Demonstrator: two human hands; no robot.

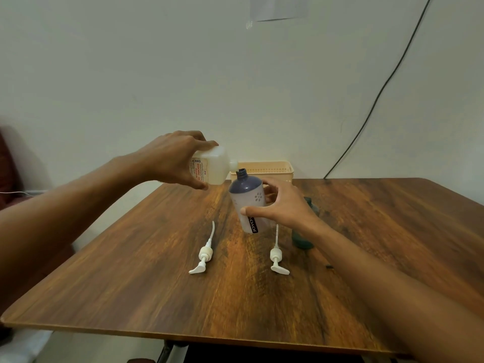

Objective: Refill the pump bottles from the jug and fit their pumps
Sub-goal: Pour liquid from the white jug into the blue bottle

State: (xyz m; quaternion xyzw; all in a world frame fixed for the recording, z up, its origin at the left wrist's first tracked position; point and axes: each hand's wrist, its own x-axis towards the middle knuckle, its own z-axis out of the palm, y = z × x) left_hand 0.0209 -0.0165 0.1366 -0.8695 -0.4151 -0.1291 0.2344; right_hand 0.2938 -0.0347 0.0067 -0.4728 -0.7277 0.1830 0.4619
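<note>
My left hand (172, 159) grips a translucent white jug (213, 166) with an orange-lettered label, tipped on its side so its spout sits right over the open neck of a bottle. That bottle (247, 203) is white with a dark blue top and a flower pattern; my right hand (277, 205) holds it lifted and tilted above the table. Two white pumps lie flat on the wood: one on the left (203, 255), one on the right (277, 258). A dark green bottle (303, 239) stands behind my right wrist, mostly hidden.
The wooden table (157, 284) reaches to a white wall. A beige slotted basket (269, 170) sits at the table's far edge behind the bottles. A black cable (379, 93) runs down the wall on the right. A small dark speck (328, 267) lies near my right forearm.
</note>
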